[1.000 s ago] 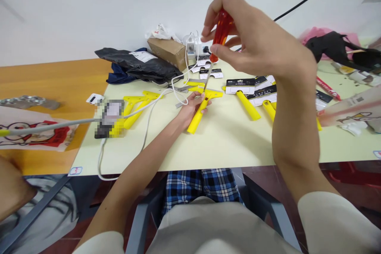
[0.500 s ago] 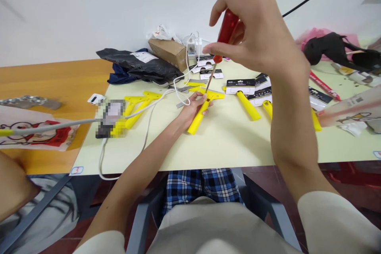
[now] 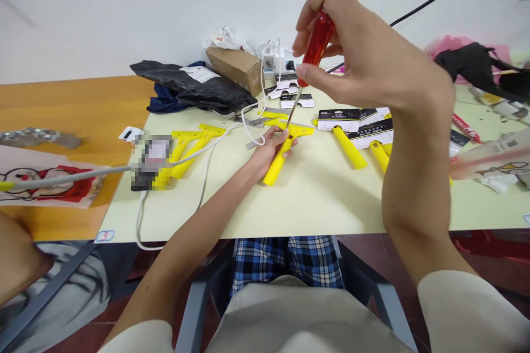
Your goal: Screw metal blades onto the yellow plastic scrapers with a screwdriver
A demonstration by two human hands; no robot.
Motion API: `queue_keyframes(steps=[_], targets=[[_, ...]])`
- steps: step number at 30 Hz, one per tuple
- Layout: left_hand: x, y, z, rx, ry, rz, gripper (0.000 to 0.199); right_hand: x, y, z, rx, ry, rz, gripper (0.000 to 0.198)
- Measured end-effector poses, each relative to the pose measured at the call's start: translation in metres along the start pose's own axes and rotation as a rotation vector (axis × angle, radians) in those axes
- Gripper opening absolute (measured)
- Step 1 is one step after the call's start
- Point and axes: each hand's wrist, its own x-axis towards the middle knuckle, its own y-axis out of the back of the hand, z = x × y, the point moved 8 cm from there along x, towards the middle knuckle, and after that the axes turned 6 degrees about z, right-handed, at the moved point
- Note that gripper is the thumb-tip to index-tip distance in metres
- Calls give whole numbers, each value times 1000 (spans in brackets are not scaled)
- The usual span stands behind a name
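My hands are apart, both busy. Right hand (image 3: 364, 60), upper right of centre: fingers curled round the handle of a red-handled screwdriver (image 3: 318, 41), thumb on its lower end. Shaft slants down-left; tip meets the head of a yellow scraper (image 3: 276, 165) beside my left thumb. Can't tell if it's seated in a screw.

Left hand (image 3: 268, 153), frame centre: clamped on that scraper near its neck, handle angled down-left toward me.

Just behind the left hand: grey metal strips and more yellow plastic parts, partly hidden. Left of it, two more yellow scrapers (image 3: 196, 153), partly covered by a pixelated item (image 3: 143, 179), can't identify. White cable (image 3: 103, 172) runs in from the left edge, across them, looping near my left hand.

Right of centre: loose yellow handle (image 3: 351, 150), top end touching a black-and-white packaging card (image 3: 338, 121); more cards alongside, some behind my right forearm.

Back of the pale table (image 3: 323, 209), upper centre: black plastic mailer (image 3: 186, 88), cardboard box (image 3: 236, 69), white power strip (image 3: 269, 69) by the wall.

Far right: black item (image 3: 467, 66) on pink plastic, printed bag (image 3: 492, 154) below it.

Far left: orange wooden table (image 3: 74, 99) with another printed bag (image 3: 49, 182); another person's bare limb (image 3: 16, 265) at lower left.

My checked shorts (image 3: 265, 265) at bottom centre, between grey chair arms.
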Motion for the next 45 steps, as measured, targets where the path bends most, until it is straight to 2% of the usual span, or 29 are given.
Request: queue_keyframes(steps=[7, 9, 13, 16, 19, 21, 24, 26, 29, 33, 38, 40, 43, 45], targets=[[0, -2, -1, 26, 10, -11, 39, 2, 4, 3, -225, -18, 42, 34], [0, -1, 0, 16, 14, 2, 41, 1, 2, 6, -195, 11, 0, 32], [1, 1, 1, 13, 1, 13, 42, 1, 0, 4, -37, 37, -36, 41], [0, -3, 0, 29, 5, -19, 42, 3, 1, 2, -52, -8, -2, 38], [-2, -6, 0, 49, 13, -46, 42, 3, 1, -1, -128, 15, 43, 30], [-2, -5, 0, 49, 7, -40, 41, 2, -1, -1, -146, 45, 22, 28], [-1, -2, 2, 27, -7, -14, 41, 0, -6, 3, -72, 73, -49, 41], [0, -2, 3, 18, -14, -23, 42, 0, -3, 7, -44, 82, -11, 50], [0, -3, 1, 35, -10, -49, 44, 2, 1, 9, -72, 97, 59, 52], [-2, -5, 0, 47, 3, -51, 48, 3, -2, 0, -96, 108, 63, 39], [-6, -8, 4, 89, -34, -58, 52, 3, -2, -7, -132, -48, 41, 31], [-9, -10, 5, 117, -59, -72, 56, 3, 3, -6, -188, -75, 85, 31], [-13, -15, 5, 152, -87, -120, 60, 2, 14, -8, -214, -44, 194, 29], [-14, -17, 7, 157, -108, -132, 59, -1, 19, -12, -181, -25, 203, 26]])
